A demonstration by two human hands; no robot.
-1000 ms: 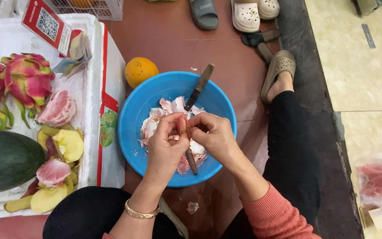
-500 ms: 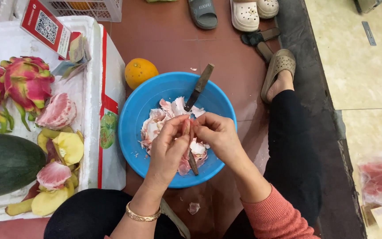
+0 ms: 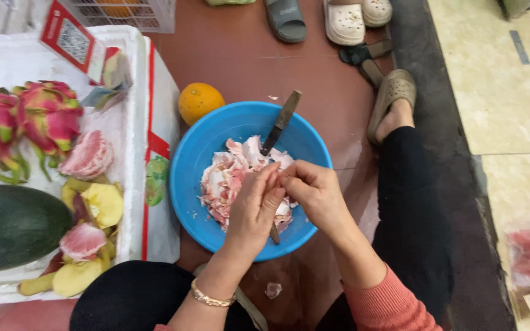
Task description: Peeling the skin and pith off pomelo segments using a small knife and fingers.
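A blue plastic bowl point(image 3: 203, 159) sits on the red-brown floor and holds a heap of pink and white fruit peelings point(image 3: 231, 175). My left hand point(image 3: 253, 205) and my right hand point(image 3: 314, 190) meet over the bowl's near right part, fingertips pinched together on a small piece of pink fruit that is mostly hidden. A knife point(image 3: 280, 122) lies propped in the bowl, its handle over the far rim and its blade running under my hands. A gold bracelet point(image 3: 211, 299) circles my left wrist.
A white foam box lid point(image 3: 130, 67) at left carries dragon fruits point(image 3: 29, 119), a dark green melon point(image 3: 7, 227), peeled pink segments point(image 3: 87, 156) and yellow rind point(image 3: 102, 205). An orange point(image 3: 199, 102) lies beside the bowl. Sandals point(image 3: 346, 21) lie beyond. My right leg point(image 3: 409, 202) stretches along the right.
My hands have shifted slightly and closed in tighter on the piece between the fingertips. The bowl, knife and fruit on the lid stay put.
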